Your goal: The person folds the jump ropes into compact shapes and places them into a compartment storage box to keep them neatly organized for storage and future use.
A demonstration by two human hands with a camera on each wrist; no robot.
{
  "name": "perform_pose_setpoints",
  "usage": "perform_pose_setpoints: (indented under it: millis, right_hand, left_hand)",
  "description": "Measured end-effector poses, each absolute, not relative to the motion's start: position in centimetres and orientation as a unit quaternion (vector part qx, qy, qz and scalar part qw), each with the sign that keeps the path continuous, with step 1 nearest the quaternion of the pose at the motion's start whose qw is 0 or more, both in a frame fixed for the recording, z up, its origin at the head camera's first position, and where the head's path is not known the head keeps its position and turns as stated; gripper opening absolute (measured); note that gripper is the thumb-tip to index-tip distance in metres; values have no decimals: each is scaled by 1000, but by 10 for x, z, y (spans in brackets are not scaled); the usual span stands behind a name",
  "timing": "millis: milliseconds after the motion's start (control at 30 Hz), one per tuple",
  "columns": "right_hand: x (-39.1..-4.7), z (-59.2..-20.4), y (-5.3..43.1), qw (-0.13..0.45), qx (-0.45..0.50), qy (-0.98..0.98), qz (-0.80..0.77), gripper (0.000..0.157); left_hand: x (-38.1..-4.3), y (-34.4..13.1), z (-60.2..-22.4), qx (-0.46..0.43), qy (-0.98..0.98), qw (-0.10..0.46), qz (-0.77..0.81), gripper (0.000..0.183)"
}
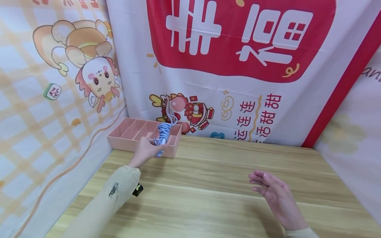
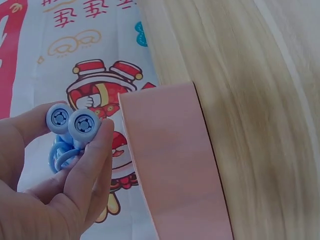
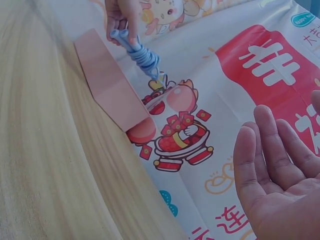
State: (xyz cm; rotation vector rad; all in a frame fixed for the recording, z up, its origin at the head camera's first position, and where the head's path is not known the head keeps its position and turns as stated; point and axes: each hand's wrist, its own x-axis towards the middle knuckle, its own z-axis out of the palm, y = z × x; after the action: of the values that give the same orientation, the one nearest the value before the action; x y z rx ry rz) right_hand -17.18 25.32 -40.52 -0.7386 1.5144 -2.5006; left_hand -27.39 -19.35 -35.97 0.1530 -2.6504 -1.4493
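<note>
My left hand (image 1: pixel 145 151) pinches a light blue jump rope (image 1: pixel 164 133) by its two handles, side by side between thumb and fingers. The round handle ends (image 2: pixel 84 126) face the left wrist camera. The cord is wound in a bundle around the handles, and a loose loop sticks up at the far end. Hand and rope hang over the right-hand compartments of a pink divided box (image 1: pixel 123 143). The right hand (image 1: pixel 275 200) is raised above the table on the right, fingers extended, holding nothing; its palm shows in the right wrist view.
The box stands at the back left of the wood-grain table (image 1: pixel 214 185), against the printed cloth (image 1: pixel 193 74) behind. A second printed cloth (image 1: pixel 32 109) hangs along the left side. Beside the left sleeve shows a small black item (image 1: pixel 138 189).
</note>
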Motion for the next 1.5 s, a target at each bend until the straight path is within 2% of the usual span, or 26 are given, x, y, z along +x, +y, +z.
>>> perform_pose_setpoints:
  millis: [167,400,533,867,1033,1167,1233,1400,1500]
  right_hand:
    - [-173,-403,256,69,-251,486,-834,40]
    - [-174,-403,259,76,-245,473,-843,41]
    - [-174,-404,261,80,-236,472,-845,41]
    - [-172,-408,265,87,-238,459,-852,40]
    - [-172,-409,263,91,-241,444,-858,41]
    - [-173,-410,263,92,-240,443,-859,42]
    - [-174,-410,263,92,-241,442,-859,42]
    - [-174,-410,263,97,-233,442,-861,42]
    - [-174,-411,264,103,-237,437,-862,44]
  left_hand:
    - [-282,-189,-355,48,-915,89,-390,42]
    - [-292,-178,-352,41,-939,149,-308,37]
    - [-296,-174,-351,41,-947,165,-274,40]
    - [-309,-168,-349,-2,-965,199,-170,6]
    - [-320,-161,-349,-34,-965,216,-144,14]
    - [-326,-162,-358,-61,-962,233,-128,8]
    - [-327,-164,-364,-65,-961,227,-144,7]
    - [-326,-175,-376,-75,-948,178,-251,39]
    - [-323,-184,-378,-106,-940,137,-295,41]
